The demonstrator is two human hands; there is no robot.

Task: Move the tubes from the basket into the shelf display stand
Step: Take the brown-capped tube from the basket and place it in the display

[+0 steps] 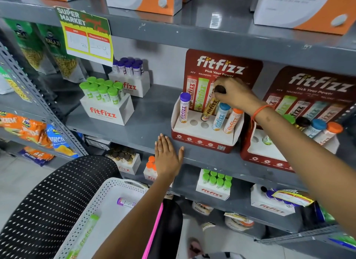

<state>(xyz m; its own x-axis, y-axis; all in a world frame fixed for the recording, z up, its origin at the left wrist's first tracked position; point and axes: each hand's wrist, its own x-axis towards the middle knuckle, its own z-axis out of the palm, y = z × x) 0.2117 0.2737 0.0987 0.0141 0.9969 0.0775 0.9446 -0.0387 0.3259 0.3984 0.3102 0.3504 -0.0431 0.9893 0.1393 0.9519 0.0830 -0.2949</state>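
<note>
A red and white display stand (204, 141) sits on the grey shelf. In its holes stand a purple-capped tube (184, 109), a blue-capped tube (220, 117) and an orange-capped tube (232, 122). My right hand (234, 94) grips the dark cap of a gold-brown tube (210, 109), tilted, its base at a hole in the stand's back row. My left hand (167, 156) lies flat, fingers apart, on the shelf's front edge. The white perforated basket (100, 199) at the bottom holds a purple-capped tube (126, 202) and a green-capped tube (86, 233).
A second red display stand (269, 156) with several tubes stands at the right. White boxes of green-capped tubes (107, 104) and purple-capped tubes (131, 79) sit at the left of the shelf. A black perforated chair back (48, 201) is beside the basket. Lower shelves carry more tube boxes.
</note>
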